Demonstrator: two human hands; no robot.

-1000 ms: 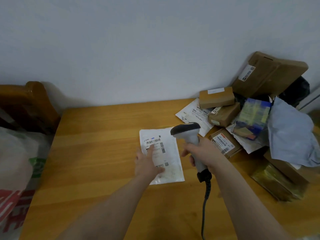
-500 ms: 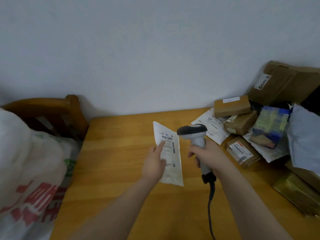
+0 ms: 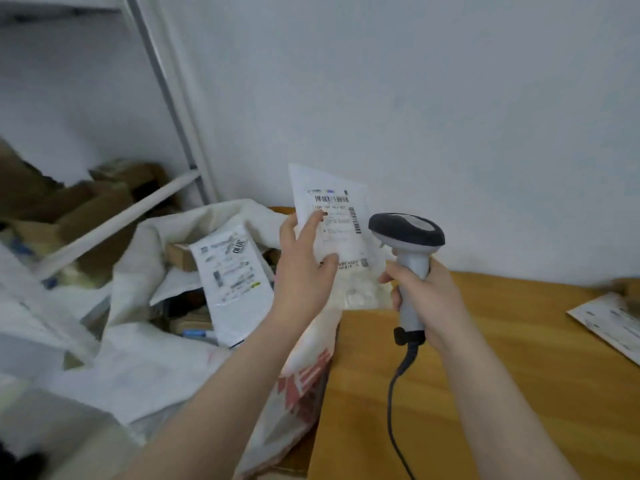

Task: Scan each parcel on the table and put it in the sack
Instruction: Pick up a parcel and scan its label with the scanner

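Note:
My left hand (image 3: pixel 304 268) holds a flat white parcel (image 3: pixel 341 216) upright by its left edge, its barcode label facing me, above the left end of the wooden table (image 3: pixel 485 375). Close on its right, my right hand (image 3: pixel 420 299) grips a grey handheld scanner (image 3: pixel 408 251), whose dark head is level with the parcel's label. A cable hangs from the scanner's handle. The open white sack (image 3: pixel 214 341) with red print lies left of the table and below the parcel. It holds a white mailer (image 3: pixel 235 278) and brown boxes.
A white mailer (image 3: pixel 613 323) lies at the table's right edge beside a blurred brown box (image 3: pixel 627 285). A metal shelf frame (image 3: pixel 173 109) with cardboard boxes (image 3: pixel 93 209) stands behind the sack at the left. A white wall is behind the table.
My left hand lifted the white parcel off the table and carried it left toward the sack. The view swung left, so the parcel pile left the frame. The scanner followed alongside.

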